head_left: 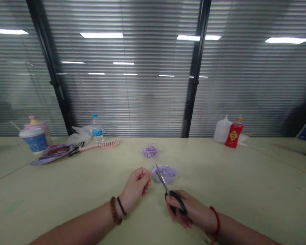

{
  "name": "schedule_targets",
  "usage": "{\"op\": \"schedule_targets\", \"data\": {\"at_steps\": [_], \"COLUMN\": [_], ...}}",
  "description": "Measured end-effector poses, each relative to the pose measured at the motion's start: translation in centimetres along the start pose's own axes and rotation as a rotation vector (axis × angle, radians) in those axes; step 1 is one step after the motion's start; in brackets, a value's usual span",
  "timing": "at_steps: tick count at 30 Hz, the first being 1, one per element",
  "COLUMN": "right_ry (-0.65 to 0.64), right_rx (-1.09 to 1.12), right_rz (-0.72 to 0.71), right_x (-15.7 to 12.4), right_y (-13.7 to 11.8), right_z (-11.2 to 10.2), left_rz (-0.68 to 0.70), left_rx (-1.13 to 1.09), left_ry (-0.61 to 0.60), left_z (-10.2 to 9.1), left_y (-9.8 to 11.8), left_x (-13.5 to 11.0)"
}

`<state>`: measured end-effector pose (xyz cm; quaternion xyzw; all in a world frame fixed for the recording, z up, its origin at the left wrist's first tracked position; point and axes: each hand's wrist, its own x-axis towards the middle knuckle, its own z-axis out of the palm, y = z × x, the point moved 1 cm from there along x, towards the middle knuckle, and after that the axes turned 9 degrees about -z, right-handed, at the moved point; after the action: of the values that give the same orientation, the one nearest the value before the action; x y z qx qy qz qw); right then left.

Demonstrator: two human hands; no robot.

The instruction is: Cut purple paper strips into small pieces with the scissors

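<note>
The right grip, lower centre of the frame, holds the scissors by their handles, parted blades at a purple strip pinched in the left grip mid-frame, near a bowl of purple pieces, with a second bowl farther up the worktop.

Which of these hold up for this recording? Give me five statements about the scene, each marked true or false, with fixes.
1. The right hand holds scissors with black handles. True.
2. The left hand holds a small purple piece. True.
3. The scissors are fully closed. False: their blades stand slightly apart.
4. The water bottle has a red cap. False: its cap is blue.
5. The red bracelet is on the left wrist. False: it is on the right wrist.
</note>
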<state>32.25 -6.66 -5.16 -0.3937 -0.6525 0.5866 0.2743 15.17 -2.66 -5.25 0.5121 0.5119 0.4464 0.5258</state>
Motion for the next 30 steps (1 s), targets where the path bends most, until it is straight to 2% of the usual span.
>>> {"op": "schedule_targets", "data": {"at_steps": [9, 30], "right_ry": [-0.034, 0.014], "right_rx": [-0.095, -0.054], "right_rz": [0.015, 0.035], "right_x": [0.28, 0.37], "right_y": [0.61, 0.68], "right_z": [0.03, 0.07], "left_rz": [-0.005, -0.012], "left_rx": [0.061, 0.036], "left_ry": [-0.133, -0.18], "left_z": [0.24, 0.08], "left_y": [-0.58, -0.69], "left_x": [-0.01, 0.18]}}
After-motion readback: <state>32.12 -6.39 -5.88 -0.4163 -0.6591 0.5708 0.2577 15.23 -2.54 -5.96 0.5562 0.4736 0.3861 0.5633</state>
